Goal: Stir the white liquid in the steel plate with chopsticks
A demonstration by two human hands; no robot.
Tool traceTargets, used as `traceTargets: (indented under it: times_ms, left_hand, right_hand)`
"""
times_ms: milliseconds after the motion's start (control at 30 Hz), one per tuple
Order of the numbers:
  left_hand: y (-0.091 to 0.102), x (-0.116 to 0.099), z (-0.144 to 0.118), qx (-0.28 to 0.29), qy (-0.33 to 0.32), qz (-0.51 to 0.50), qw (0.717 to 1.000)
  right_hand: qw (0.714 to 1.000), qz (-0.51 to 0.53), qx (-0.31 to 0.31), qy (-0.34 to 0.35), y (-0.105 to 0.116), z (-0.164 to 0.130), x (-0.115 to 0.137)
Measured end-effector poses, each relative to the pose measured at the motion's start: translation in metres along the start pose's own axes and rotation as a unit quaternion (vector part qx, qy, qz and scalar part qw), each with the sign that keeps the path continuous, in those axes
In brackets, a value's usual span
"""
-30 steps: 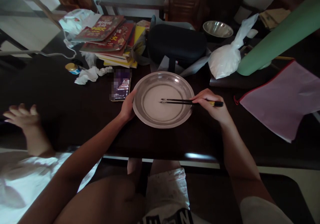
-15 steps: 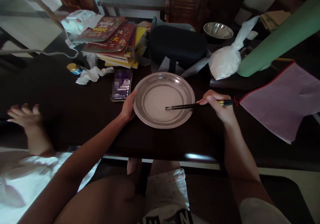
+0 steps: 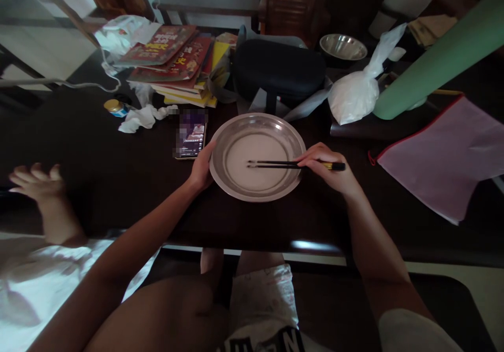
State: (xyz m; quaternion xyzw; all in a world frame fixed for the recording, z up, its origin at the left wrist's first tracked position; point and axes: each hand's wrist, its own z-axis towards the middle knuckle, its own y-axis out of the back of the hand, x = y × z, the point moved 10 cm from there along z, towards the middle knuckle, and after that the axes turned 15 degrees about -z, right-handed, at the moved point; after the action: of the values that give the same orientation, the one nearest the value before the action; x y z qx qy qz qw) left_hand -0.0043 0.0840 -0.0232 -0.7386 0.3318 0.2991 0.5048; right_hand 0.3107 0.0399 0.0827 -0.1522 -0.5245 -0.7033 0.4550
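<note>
A round metal dish sits on the dark table in front of me, holding a thin layer of pale liquid. My left hand grips the dish's left rim. My right hand holds a pair of dark chopsticks level, their tips resting in the liquid near the dish's middle.
A phone lies just left of the dish. Behind it are a stack of books, a black case, a white bag, a metal bowl and a green roll. A pink pouch lies right. Another person's hand rests far left.
My right hand pulled the chopsticks to the right, then pushed them back left, so the tips lie near the dish's middle again. The left hand stayed on the rim.
</note>
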Motion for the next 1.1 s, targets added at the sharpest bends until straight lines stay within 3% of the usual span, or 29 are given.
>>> traceTargets:
  times_ms: [133, 300, 367, 500, 667, 867, 1033, 1100]
  left_hand:
    - [-0.001, -0.002, 0.000, 0.008, -0.010, 0.004, 1.000]
    - [0.003, 0.000, 0.002, -0.006, -0.007, 0.006, 1.000]
    - [0.004, 0.002, 0.003, -0.009, 0.002, 0.001, 1.000]
    - [-0.001, 0.000, 0.002, 0.010, -0.003, 0.004, 1.000]
    - [-0.002, 0.002, 0.000, 0.010, 0.006, 0.003, 1.000]
    - [-0.005, 0.000, -0.001, 0.010, 0.000, 0.003, 1.000]
    - [-0.001, 0.002, -0.001, -0.002, 0.010, 0.004, 1.000]
    - [-0.002, -0.001, -0.002, 0.001, -0.001, 0.006, 1.000]
  right_hand:
    - [0.997, 0.011, -0.063, -0.040, 0.017, -0.002, -0.011]
    - [1.000, 0.020, 0.002, 0.000, 0.001, -0.001, -0.003]
    - [1.000, 0.000, -0.004, 0.014, 0.001, 0.000, 0.000]
    - [0.997, 0.005, -0.062, -0.033, 0.019, -0.002, -0.010]
    - [1.000, 0.016, 0.002, -0.002, 0.003, -0.001, -0.002]
    - [0.997, 0.014, -0.063, -0.046, 0.022, -0.004, -0.012]
    - [1.000, 0.012, 0.011, 0.000, 0.003, -0.002, 0.000]
    - [1.000, -0.006, -0.003, 0.009, 0.005, -0.001, 0.002]
